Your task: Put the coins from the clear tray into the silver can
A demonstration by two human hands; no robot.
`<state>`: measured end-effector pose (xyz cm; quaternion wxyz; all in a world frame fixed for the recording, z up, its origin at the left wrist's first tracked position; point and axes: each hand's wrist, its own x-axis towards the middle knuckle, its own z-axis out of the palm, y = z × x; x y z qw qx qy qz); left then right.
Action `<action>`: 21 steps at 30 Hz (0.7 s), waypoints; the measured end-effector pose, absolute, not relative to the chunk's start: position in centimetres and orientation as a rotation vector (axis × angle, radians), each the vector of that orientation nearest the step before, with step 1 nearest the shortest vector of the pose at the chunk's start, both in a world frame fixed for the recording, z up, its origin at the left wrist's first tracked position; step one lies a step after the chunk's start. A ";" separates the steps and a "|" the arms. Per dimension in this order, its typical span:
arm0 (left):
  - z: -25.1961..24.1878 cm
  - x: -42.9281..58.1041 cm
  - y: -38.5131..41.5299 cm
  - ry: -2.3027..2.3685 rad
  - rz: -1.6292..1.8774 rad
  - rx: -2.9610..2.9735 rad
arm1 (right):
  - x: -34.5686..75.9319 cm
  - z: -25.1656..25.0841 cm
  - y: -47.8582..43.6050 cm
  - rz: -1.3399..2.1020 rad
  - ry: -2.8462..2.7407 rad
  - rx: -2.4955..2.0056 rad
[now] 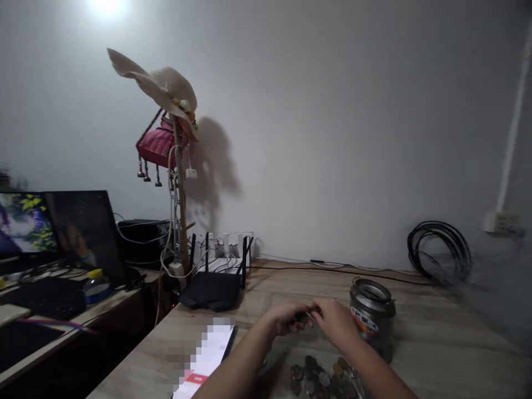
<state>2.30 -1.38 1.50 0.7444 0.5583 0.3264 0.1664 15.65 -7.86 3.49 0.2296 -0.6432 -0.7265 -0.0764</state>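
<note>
Above the table, my left hand [290, 320] is cupped with its fingers curled around a few dark coins [302, 317]. My right hand [331, 320] meets it from the right, its thumb and fingertips pinched at the edge of those coins on what looks like a single coin. Below both hands lies a loose pile of silver and brassy coins [310, 382], partly covered by my right forearm. Just right of my right hand stands a glass jar [384, 332] with an orange and white label and a metal rim around its top.
A phone or tablet [214, 346] with a lit screen lies left of my left forearm. Behind it sits a black router [211, 291] with upright antennas. Coiled black cable [440, 252] leans at the wall. A hat [166, 88] and pink bag [160, 145] hang on a wooden pole.
</note>
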 end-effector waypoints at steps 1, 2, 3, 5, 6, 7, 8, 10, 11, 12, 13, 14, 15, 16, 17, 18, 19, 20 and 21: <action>1.5 2.3 -1.2 0.729 0.365 1.206 | 15.7 3.8 -8.0 -0.267 -1.976 -1.768; 1.5 2.2 -1.1 0.745 0.372 1.201 | 16.0 4.2 -8.2 -0.324 -1.946 -1.745; 1.4 2.2 -1.0 0.759 0.386 1.203 | 16.4 4.7 -8.3 -0.392 -1.903 -1.700; 1.4 2.1 -0.9 0.770 0.411 1.206 | 17.8 5.9 -8.7 -0.555 -1.765 -1.587; 1.4 2.1 -0.9 0.765 0.420 1.203 | 18.7 6.5 -8.9 -0.641 -1.676 -1.551; 1.4 2.1 -0.8 0.759 0.427 1.194 | 19.8 7.1 -9.1 -0.718 -1.585 -1.548; 1.3 2.1 -0.8 0.754 0.430 1.181 | 20.8 7.6 -9.2 -0.776 -1.506 -1.586; 1.1 2.2 -0.6 0.753 0.449 1.152 | 22.9 8.1 -9.2 -0.808 -1.412 -1.757; 1.1 2.2 -0.6 0.751 0.469 1.141 | 23.7 8.2 -9.1 -0.778 -1.399 -1.858; 1.0 2.2 -0.5 0.745 0.497 1.130 | 24.3 8.2 -9.0 -0.730 -1.402 -1.947; 0.9 2.2 -0.5 0.736 0.526 1.121 | 24.8 8.1 -8.9 -0.677 -1.411 -2.011; 0.9 2.2 -0.4 0.725 0.554 1.115 | 25.1 8.0 -8.7 -0.634 -1.417 -2.049; 0.8 2.1 -0.4 0.716 0.578 1.111 | 25.3 7.8 -8.6 -0.610 -1.417 -2.068; 0.8 2.1 -0.4 0.712 0.595 1.108 | 25.3 7.7 -8.5 -0.604 -1.417 -2.076; 0.9 2.0 -0.5 0.712 0.607 1.107 | 25.3 7.6 -8.5 -0.609 -1.419 -2.078; 0.9 2.0 -0.5 0.713 0.613 1.105 | 25.2 7.5 -8.5 -0.613 -1.421 -2.079; 0.9 2.0 -0.6 0.714 0.613 1.103 | 25.0 7.5 -8.5 -0.620 -1.420 -2.078; 1.0 2.0 -0.7 0.714 0.609 1.101 | 24.8 7.5 -8.6 -0.632 -1.418 -2.071; 1.0 2.1 -0.7 0.715 0.600 1.102 | 24.6 7.6 -8.7 -0.655 -1.411 -2.051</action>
